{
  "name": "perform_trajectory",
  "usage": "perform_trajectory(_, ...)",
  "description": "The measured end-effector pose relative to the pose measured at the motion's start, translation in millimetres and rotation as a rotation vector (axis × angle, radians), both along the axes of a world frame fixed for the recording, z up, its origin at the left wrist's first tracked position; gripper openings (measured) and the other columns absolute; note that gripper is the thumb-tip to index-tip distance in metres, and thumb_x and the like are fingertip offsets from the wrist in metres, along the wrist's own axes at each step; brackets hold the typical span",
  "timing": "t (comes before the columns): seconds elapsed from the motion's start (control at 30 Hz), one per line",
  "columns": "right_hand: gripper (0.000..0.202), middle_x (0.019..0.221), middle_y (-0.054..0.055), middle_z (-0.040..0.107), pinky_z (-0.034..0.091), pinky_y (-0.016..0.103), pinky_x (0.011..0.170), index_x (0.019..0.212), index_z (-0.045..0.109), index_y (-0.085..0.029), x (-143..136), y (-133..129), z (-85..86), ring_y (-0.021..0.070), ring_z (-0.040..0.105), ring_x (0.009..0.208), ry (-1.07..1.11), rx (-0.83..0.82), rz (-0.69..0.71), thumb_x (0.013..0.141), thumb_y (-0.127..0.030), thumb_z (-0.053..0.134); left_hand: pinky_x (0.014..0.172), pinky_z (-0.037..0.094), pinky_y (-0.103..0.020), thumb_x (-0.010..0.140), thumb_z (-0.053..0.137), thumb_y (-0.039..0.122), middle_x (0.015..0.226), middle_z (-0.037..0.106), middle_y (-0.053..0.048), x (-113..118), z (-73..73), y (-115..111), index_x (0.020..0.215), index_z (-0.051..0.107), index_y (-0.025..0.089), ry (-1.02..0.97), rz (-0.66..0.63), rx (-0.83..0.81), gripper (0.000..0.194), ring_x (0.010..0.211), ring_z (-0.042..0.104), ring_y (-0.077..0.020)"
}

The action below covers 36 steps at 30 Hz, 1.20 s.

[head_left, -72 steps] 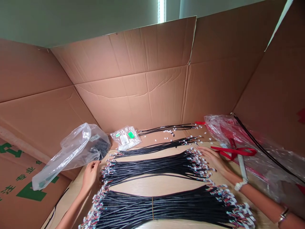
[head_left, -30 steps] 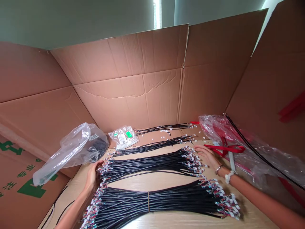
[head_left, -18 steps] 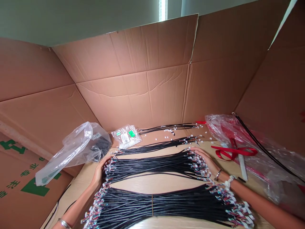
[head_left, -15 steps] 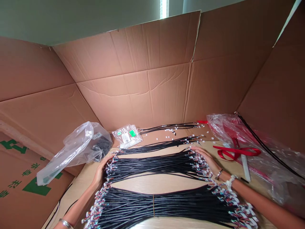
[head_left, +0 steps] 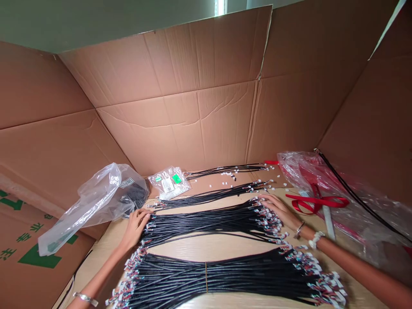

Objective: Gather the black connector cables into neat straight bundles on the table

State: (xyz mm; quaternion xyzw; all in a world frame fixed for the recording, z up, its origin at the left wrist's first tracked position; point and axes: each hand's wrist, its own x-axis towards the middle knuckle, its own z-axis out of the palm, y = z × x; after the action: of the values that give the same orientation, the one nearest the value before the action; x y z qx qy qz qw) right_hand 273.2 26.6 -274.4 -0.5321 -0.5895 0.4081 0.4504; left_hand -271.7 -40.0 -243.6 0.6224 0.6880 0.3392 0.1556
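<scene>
A loose bundle of black cables [head_left: 202,221] with white connectors at both ends lies across the table. My left hand [head_left: 137,224] rests at its left end, back upward, the slightly bent fingers touching the connector ends. At the right end, my right hand [head_left: 279,209] lies alongside the connectors with its fingers stretched out, holding nothing. Closer to me is a thicker cable bundle [head_left: 251,272], tied round the middle by a thin brown band [head_left: 206,277]. A thinner row of the same cables [head_left: 206,196] lies just beyond my hands.
More cables [head_left: 228,171] and loose white connectors [head_left: 228,175] lie along the back cardboard wall [head_left: 180,133]. At left are a clear bag [head_left: 86,206] and a small labelled bag [head_left: 169,182]. Red ribbon [head_left: 331,201] and crumpled plastic [head_left: 367,214] lie at right.
My left hand has turned from lying along the left ends to back upward with fingers bent. My right hand has drawn slightly away from the connectors. The view has shifted a little.
</scene>
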Motion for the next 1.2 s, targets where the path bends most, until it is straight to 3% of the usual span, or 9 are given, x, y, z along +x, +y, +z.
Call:
perform_trajectory(0.1,0.034,0.120,0.008,0.065,0.037,0.047,0.110,0.101,0.072,-0.028,0,1,14.3,0.0305,0.053,0.121,-0.229,0.086,0.167,0.077,-0.051,0.068,0.109,0.033,-0.050,0.084,0.049,0.058,0.114,0.066,-0.010,5,20.6,-1,0.099,0.075,0.027,0.240,-0.138,0.033,0.044,0.113,0.052,-0.0339)
perform_trajectory(0.2,0.053,0.132,0.010,0.059,0.034,0.053,0.110,0.121,0.066,-0.025,-18,-1,35.9,0.0335,0.049,0.126,-0.631,0.173,0.453,0.077,-0.055,0.063,0.110,0.034,-0.047,0.091,0.046,0.052,0.129,0.060,-0.009,33,37.0,-5,0.120,0.066,0.028,0.402,-0.456,-0.052,0.043,0.122,0.050,-0.0314)
perform_trajectory(0.27,0.078,0.142,0.014,0.052,0.031,0.053,0.112,0.137,0.054,-0.020,-37,-4,45.7,0.0356,0.042,0.132,-0.829,0.167,0.621,0.070,-0.056,0.069,0.113,0.030,-0.049,0.087,0.055,0.051,0.143,0.051,-0.010,57,40.4,-6,0.142,0.047,0.027,0.515,-0.670,-0.142,0.061,0.130,0.044,-0.0319)
perform_trajectory(0.33,0.101,0.145,0.018,0.047,0.028,0.051,0.114,0.146,0.043,-0.013,-56,-6,47.6,0.0371,0.040,0.133,-0.979,0.150,0.746,0.059,-0.053,0.077,0.115,0.027,-0.052,0.077,0.067,0.045,0.150,0.042,-0.014,78,38.7,-5,0.151,0.030,0.022,0.630,-0.772,-0.228,0.085,0.136,0.039,-0.0346)
perform_trajectory(0.47,0.110,0.145,0.022,0.042,0.029,0.046,0.113,0.148,0.036,-0.006,-75,-7,36.9,0.0371,0.040,0.133,-1.163,0.144,0.772,0.051,-0.037,0.079,0.114,0.030,-0.050,0.063,0.067,0.020,0.149,0.038,-0.021,90,33.9,3,0.152,0.023,0.012,0.813,-0.715,-0.386,0.099,0.135,0.038,-0.0370)
perform_trajectory(0.7,0.110,0.140,0.024,0.045,0.030,0.044,0.110,0.144,0.040,-0.003,-77,-5,42.9,0.0371,0.043,0.127,-1.294,0.131,0.721,0.047,-0.036,0.080,0.107,0.038,-0.047,0.056,0.069,0.026,0.134,0.049,-0.021,79,36.3,18,0.141,0.037,0.008,0.906,-0.629,-0.514,0.092,0.124,0.049,-0.0375)
perform_trajectory(0.9,0.111,0.144,0.025,0.041,0.023,0.045,0.115,0.144,0.039,-0.004,-82,-2,42.2,0.0375,0.039,0.133,-1.310,0.182,0.741,0.046,-0.037,0.082,0.099,0.045,-0.040,0.059,0.064,0.021,0.123,0.058,-0.019,89,33.2,23,0.130,0.045,0.010,0.928,-0.655,-0.481,0.074,0.117,0.056,-0.0344)
perform_trajectory(1.07,0.065,0.119,0.022,0.060,0.042,0.042,0.096,0.121,0.056,-0.007,-86,-3,32.3,0.0341,0.055,0.111,-1.315,0.228,0.667,0.058,-0.014,0.071,0.089,0.049,-0.037,0.064,0.061,0.019,0.110,0.067,-0.015,89,32.2,26,0.121,0.051,0.015,0.906,-0.617,-0.509,0.059,0.105,0.064,-0.0316)
perform_trajectory(1.2,0.047,0.107,0.020,0.065,0.044,0.038,0.084,0.107,0.062,-0.011,-89,-4,32.4,0.0325,0.060,0.100,-1.265,0.185,0.626,0.060,-0.007,0.067,0.084,0.051,-0.036,0.062,0.065,0.023,0.103,0.071,-0.014,89,33.1,29,0.118,0.056,0.016,0.906,-0.561,-0.549,0.057,0.099,0.068,-0.0329)
